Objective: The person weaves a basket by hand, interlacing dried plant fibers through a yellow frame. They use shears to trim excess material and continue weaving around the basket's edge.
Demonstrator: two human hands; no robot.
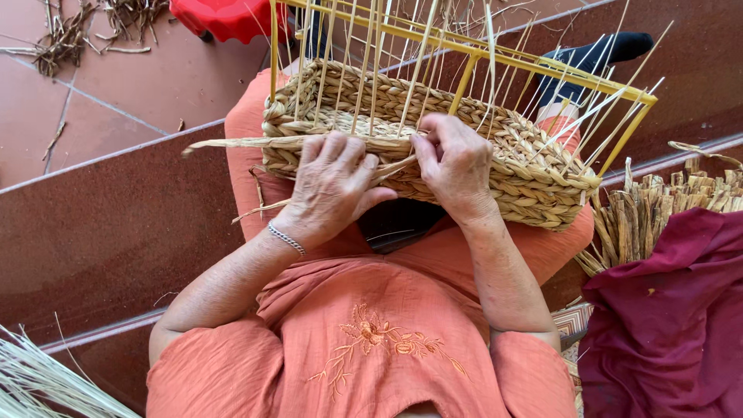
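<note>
The head view showed a half-woven basket point(433, 147) resting on the person's lap, long axis running from upper left down to lower right. The left hand point(333, 186) was clamped on a flat straw strand point(232, 144) pointing left; the right hand point(453, 162) pinched the weave. Keeping the strand taut and flat would have tightened the row.

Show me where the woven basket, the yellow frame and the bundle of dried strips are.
woven basket point(534, 186): head view, braided side wall.
yellow frame point(464, 83): head view, an upright bar.
bundle of dried strips point(642, 213): head view, middle of the stack.
</note>
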